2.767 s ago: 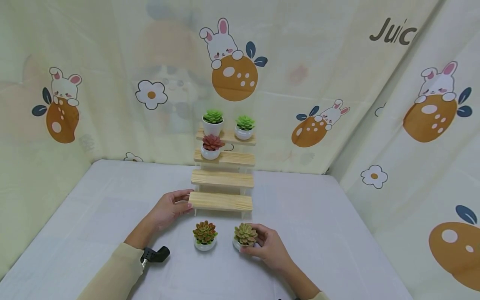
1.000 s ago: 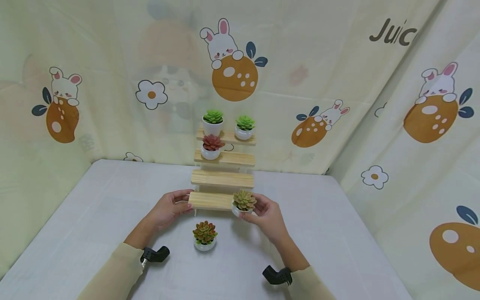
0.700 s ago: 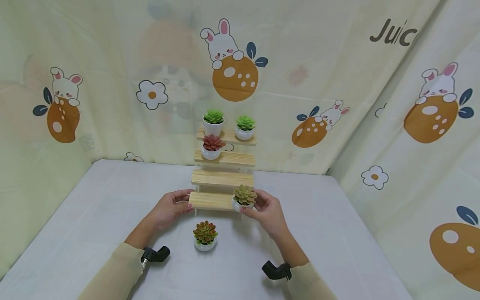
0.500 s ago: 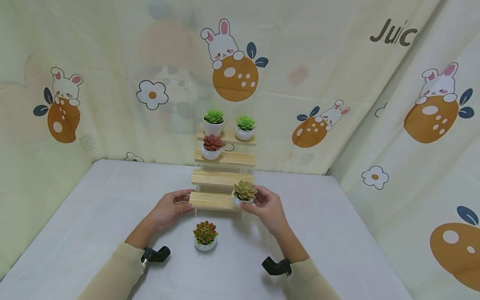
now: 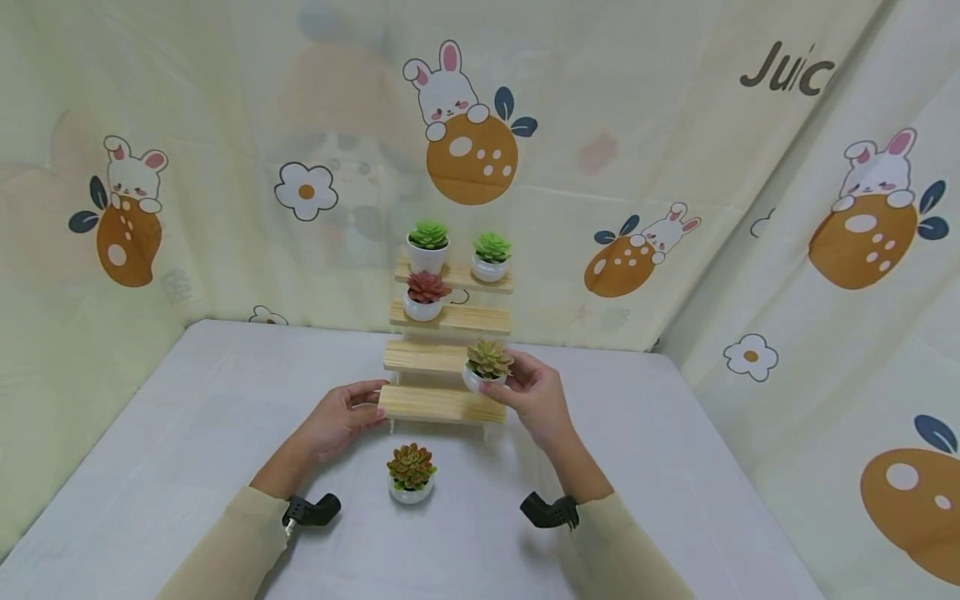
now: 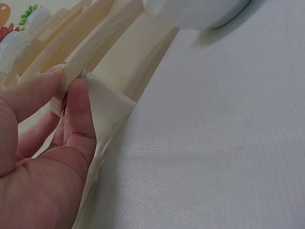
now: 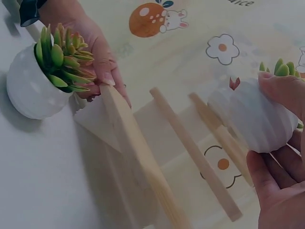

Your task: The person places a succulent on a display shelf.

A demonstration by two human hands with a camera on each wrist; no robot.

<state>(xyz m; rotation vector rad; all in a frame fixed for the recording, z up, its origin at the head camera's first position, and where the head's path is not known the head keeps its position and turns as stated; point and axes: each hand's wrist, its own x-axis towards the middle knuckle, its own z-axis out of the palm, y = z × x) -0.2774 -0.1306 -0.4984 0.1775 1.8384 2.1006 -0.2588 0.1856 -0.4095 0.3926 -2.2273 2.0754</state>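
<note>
One small white ceramic pot holding a yellow-green succulent [image 5: 488, 366] is being held upright, rosette facing up, at the right end of the second step of the four-tier pine stair shelf [image 5: 448, 357]. The right hand [image 5: 529, 395] is curling its fingers around the pot, while the left hand [image 5: 339, 415] is pinching the shelf's bottom plank. Lowering it level, fully onto the plank, seems wise. Another reddish succulent pot [image 5: 410, 472] is standing in front of the shelf.

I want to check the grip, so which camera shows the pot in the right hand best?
The right wrist view: the white pot fills it, fingers curled round. The head view shows it small; the left wrist view misses it.
</note>
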